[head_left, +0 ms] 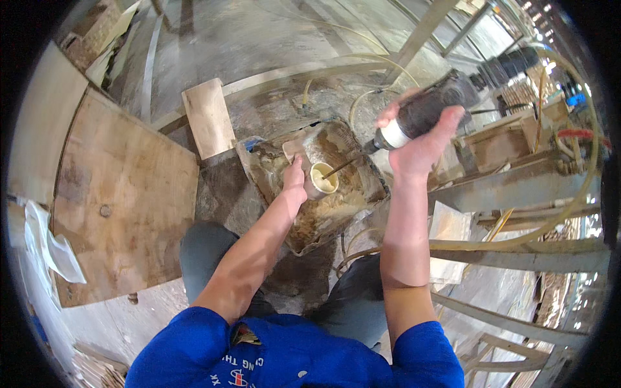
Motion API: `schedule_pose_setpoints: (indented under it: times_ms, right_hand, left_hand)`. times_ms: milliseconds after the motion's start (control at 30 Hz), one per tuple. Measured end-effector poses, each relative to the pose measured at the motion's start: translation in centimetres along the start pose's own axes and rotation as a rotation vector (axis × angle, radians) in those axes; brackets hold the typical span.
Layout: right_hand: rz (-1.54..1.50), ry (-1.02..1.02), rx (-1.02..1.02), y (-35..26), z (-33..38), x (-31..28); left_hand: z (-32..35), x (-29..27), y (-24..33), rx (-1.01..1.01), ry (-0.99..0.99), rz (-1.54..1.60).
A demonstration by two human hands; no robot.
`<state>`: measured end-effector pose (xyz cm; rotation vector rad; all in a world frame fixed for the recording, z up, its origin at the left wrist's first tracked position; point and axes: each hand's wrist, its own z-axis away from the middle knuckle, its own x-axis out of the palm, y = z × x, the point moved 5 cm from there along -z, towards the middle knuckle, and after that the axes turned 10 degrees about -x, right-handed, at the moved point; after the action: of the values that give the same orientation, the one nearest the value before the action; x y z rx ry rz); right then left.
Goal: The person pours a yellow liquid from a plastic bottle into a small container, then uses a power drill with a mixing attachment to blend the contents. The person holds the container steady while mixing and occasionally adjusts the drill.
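My left hand (295, 182) grips a small pale cup (321, 179) that holds a yellowish paste. The cup stands in a dirty, paste-smeared tray (362, 194) in front of my knees. My right hand (420, 139) is wrapped round a dark electric drill (430, 107) with a white collar. The drill is tilted down to the left. Its thin rod (343, 165) dips into the paste in the cup.
A large plywood sheet (123, 194) lies on the left, with a small wooden board (208, 118) beyond it. Metal frame bars (517, 187) and yellowish hoses (517, 246) crowd the right side. The floor is concrete (259, 39). White cloth (48, 246) lies at far left.
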<state>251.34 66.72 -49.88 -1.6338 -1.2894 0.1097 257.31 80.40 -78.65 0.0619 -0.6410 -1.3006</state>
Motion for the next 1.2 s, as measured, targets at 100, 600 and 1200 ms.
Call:
schedule_pose_setpoints:
  times_ms: [100,600,1200]
  right_hand:
    - [0.102,0.029,-0.001,0.2,-0.4,-1.1]
    - [0.130,0.131,-0.027,-0.8,-0.9,-2.1]
    - [0.117,-0.024,-0.122,-0.9,0.1,0.2]
  left_hand:
    - [0.6,0.6,-1.1,-0.068,0.084,-0.074]
    - [-1.5,0.2,-1.3,-0.343,-0.285,-0.090]
    - [-2.6,-0.4,-0.7,-0.223,-0.218,-0.030]
